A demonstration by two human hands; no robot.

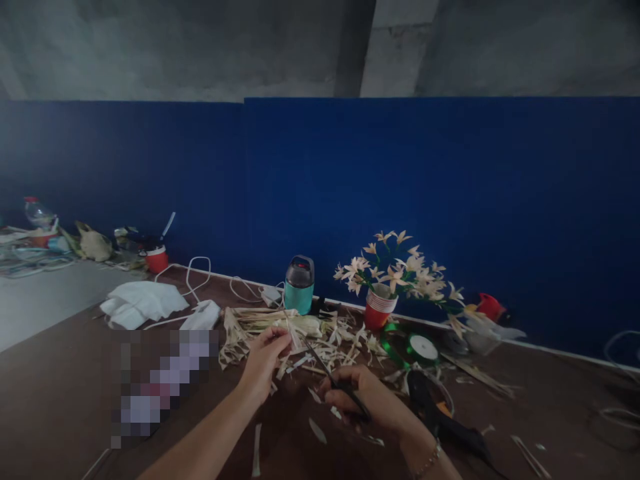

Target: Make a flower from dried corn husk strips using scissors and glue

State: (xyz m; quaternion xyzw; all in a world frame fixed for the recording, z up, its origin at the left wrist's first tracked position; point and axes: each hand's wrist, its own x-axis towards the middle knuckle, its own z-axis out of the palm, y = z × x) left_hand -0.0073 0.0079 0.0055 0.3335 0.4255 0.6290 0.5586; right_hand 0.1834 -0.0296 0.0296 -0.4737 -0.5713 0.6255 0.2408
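Observation:
My left hand (263, 361) pinches a pale dried leaf strip (293, 335) above the brown table (65, 387). My right hand (361, 393) is closed round the handles of black scissors (333, 377), whose blades point up and left toward that strip. Behind my hands lies a pile of dried leaf strips (270, 325), and small cut scraps (317, 430) are scattered on the table in front of me.
A red cup of cream paper flowers (381, 308) stands at the back by a teal jar (299, 285). Green ribbon spools (419, 347), a black glue gun (440, 417), white cloth (143, 301) and cables lie around. A blue partition rises behind.

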